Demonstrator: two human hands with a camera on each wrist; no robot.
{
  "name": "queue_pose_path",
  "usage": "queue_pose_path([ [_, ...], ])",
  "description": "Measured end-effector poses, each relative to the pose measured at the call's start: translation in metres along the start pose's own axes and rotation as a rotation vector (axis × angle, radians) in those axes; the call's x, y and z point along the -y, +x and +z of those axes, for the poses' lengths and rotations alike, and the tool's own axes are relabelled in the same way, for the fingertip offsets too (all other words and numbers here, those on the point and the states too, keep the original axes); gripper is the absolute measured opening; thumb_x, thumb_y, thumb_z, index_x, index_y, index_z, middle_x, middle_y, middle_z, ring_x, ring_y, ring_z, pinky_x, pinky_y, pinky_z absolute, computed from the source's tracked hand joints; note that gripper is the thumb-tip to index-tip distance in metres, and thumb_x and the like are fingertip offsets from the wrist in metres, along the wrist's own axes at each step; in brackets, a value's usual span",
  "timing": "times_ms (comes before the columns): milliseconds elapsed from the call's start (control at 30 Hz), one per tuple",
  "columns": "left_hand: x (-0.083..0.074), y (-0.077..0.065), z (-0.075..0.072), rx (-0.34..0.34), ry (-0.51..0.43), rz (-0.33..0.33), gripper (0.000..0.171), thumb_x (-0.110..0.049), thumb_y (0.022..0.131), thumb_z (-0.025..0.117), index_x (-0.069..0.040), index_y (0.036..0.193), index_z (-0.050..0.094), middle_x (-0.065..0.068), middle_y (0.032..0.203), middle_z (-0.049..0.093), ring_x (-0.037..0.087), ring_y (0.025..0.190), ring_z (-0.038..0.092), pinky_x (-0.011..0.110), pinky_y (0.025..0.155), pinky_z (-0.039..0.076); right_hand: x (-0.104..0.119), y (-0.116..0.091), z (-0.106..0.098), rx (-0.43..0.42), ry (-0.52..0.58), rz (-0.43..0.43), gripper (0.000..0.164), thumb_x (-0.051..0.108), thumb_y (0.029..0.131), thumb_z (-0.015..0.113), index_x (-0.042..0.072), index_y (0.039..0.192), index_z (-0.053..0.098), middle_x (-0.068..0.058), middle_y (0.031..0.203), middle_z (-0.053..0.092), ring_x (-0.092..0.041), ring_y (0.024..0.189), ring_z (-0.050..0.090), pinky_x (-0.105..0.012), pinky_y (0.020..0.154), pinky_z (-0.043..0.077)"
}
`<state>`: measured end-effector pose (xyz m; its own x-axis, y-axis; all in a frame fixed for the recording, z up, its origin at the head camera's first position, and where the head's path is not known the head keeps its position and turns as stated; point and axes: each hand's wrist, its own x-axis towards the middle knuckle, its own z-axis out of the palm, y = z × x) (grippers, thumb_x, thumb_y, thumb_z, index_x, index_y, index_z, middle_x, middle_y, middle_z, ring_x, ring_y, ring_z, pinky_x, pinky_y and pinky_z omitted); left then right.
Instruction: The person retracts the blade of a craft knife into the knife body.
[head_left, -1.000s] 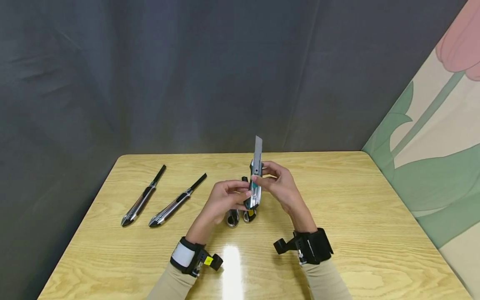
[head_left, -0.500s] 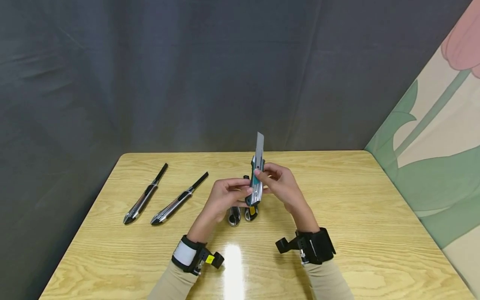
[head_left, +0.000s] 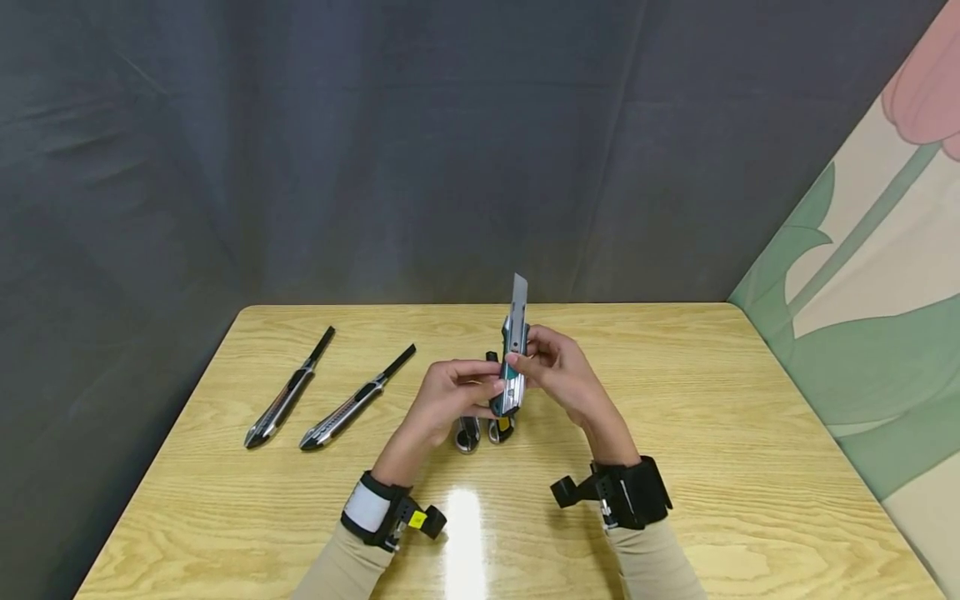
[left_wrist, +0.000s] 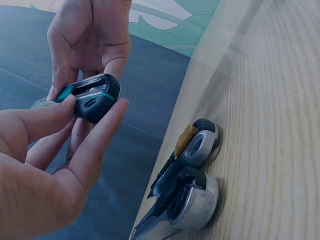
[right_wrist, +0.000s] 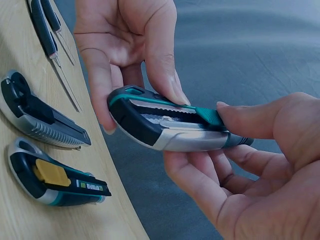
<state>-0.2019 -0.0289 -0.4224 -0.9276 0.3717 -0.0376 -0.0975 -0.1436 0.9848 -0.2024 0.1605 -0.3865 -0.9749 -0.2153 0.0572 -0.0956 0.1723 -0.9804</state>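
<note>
Both hands hold a silver and black snap-off utility knife [head_left: 513, 392] above the table, its blade [head_left: 519, 293] out and pointing away. The left hand [head_left: 444, 400] pinches the rear end of the handle between thumb and fingers. Further forward grips the right hand [head_left: 564, 375], its thumb against the teal slider [right_wrist: 210, 116] and its fingers beneath the body. In the left wrist view, the knife's dark rear end [left_wrist: 92, 107] faces the camera. Below the hands lie a grey-and-black utility knife [right_wrist: 42, 115] and one with a yellow slider [right_wrist: 52, 172], partly hidden in the head view.
Two slim silver utility knives, the outer one [head_left: 281, 408] and the inner one [head_left: 352, 412], lie at the left of the wooden table [head_left: 750, 467] with dark blades out. A dark curtain [head_left: 480, 150] hangs behind; a floral cloth [head_left: 885, 350] is at the right.
The right thumb moved up along the handle, then back down. The held knife rose slightly and came down again. The knives on the table stay put.
</note>
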Motion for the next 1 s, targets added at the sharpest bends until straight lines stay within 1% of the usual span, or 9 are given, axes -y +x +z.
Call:
queue_pose_path([
  [67,-0.0001,-0.0002,-0.0005,0.004,-0.004,-0.001,0.028,-0.009,0.084,0.069,-0.005,0.112,0.069,0.017,0.106,0.065,0.03,0.087,0.066,0.036,0.066,0.063,0.0001,-0.0001,-0.0001,0.002,-0.003,0.004,0.023,0.016,0.088,0.066,0.003,0.106,0.06,-0.017,0.092,0.058,-0.028,0.076,0.059,-0.055,0.071,0.059],
  [133,-0.0001,-0.0001,-0.0006,0.008,-0.007,0.0,0.028,-0.008,0.084,0.069,-0.005,0.112,0.069,0.019,0.11,0.064,0.03,0.088,0.066,0.036,0.066,0.063,0.0003,-0.0003,-0.0004,0.006,-0.007,0.008,0.024,0.015,0.087,0.067,0.004,0.107,0.059,-0.017,0.093,0.057,-0.028,0.076,0.058,-0.054,0.071,0.059],
  [333,-0.0003,0.0,-0.0006,0.013,-0.012,0.01,0.029,-0.005,0.083,0.07,-0.002,0.112,0.068,0.021,0.112,0.058,0.031,0.087,0.066,0.037,0.065,0.063,0.0009,-0.0019,-0.0026,0.031,-0.047,-0.015,0.025,0.012,0.085,0.069,0.004,0.106,0.058,-0.019,0.094,0.056,-0.028,0.075,0.054,-0.034,0.064,0.059],
  [467,-0.0004,-0.0008,-0.0008,0.016,-0.013,0.011,0.029,-0.005,0.082,0.07,-0.002,0.111,0.068,0.022,0.111,0.059,0.032,0.087,0.066,0.037,0.063,0.063,0.0001,-0.0024,-0.0045,0.066,-0.071,-0.043,0.025,0.011,0.085,0.069,0.005,0.107,0.058,-0.019,0.094,0.056,-0.03,0.074,0.052,-0.032,0.062,0.053],
  [567,0.0,-0.0016,-0.0007,0.024,-0.013,0.006,0.029,-0.006,0.083,0.07,-0.003,0.112,0.068,0.021,0.112,0.058,0.032,0.087,0.065,0.037,0.064,0.063,-0.0013,-0.0022,-0.0065,0.082,-0.082,-0.049,0.025,0.014,0.085,0.069,0.007,0.107,0.058,-0.018,0.094,0.058,-0.034,0.075,0.054,-0.034,0.062,0.051],
  [633,0.0002,-0.002,-0.0007,0.027,-0.013,0.003,0.029,-0.007,0.084,0.069,-0.004,0.113,0.068,0.021,0.114,0.058,0.032,0.088,0.066,0.037,0.064,0.063,-0.002,-0.0021,-0.0078,0.086,-0.073,-0.028,0.026,0.017,0.086,0.069,0.009,0.108,0.059,-0.018,0.096,0.06,-0.034,0.077,0.057,-0.037,0.064,0.053],
  [767,-0.0005,-0.0023,-0.0003,0.022,-0.01,0.01,0.03,-0.008,0.085,0.069,-0.004,0.114,0.067,0.022,0.115,0.058,0.031,0.089,0.066,0.037,0.065,0.062,-0.004,-0.0008,-0.009,0.091,-0.037,0.033,0.031,0.024,0.086,0.069,0.01,0.112,0.059,-0.018,0.101,0.062,-0.032,0.083,0.063,-0.05,0.073,0.06],
  [933,-0.0009,-0.0021,-0.0003,0.006,-0.003,0.012,0.03,-0.009,0.085,0.069,-0.005,0.115,0.068,0.02,0.116,0.056,0.031,0.088,0.066,0.035,0.065,0.062,-0.0037,-0.0004,-0.007,0.072,-0.024,0.056,0.031,0.027,0.088,0.067,0.011,0.113,0.06,-0.019,0.103,0.061,-0.029,0.085,0.063,-0.062,0.079,0.056],
  [1000,-0.0008,-0.0021,-0.0002,0.004,-0.002,0.011,0.03,-0.009,0.084,0.069,-0.005,0.115,0.068,0.02,0.116,0.057,0.031,0.088,0.066,0.034,0.065,0.062,-0.0037,-0.0006,-0.0065,0.074,-0.02,0.052,0.03,0.027,0.089,0.066,0.012,0.114,0.059,-0.02,0.103,0.06,-0.03,0.085,0.063,-0.061,0.078,0.056],
])
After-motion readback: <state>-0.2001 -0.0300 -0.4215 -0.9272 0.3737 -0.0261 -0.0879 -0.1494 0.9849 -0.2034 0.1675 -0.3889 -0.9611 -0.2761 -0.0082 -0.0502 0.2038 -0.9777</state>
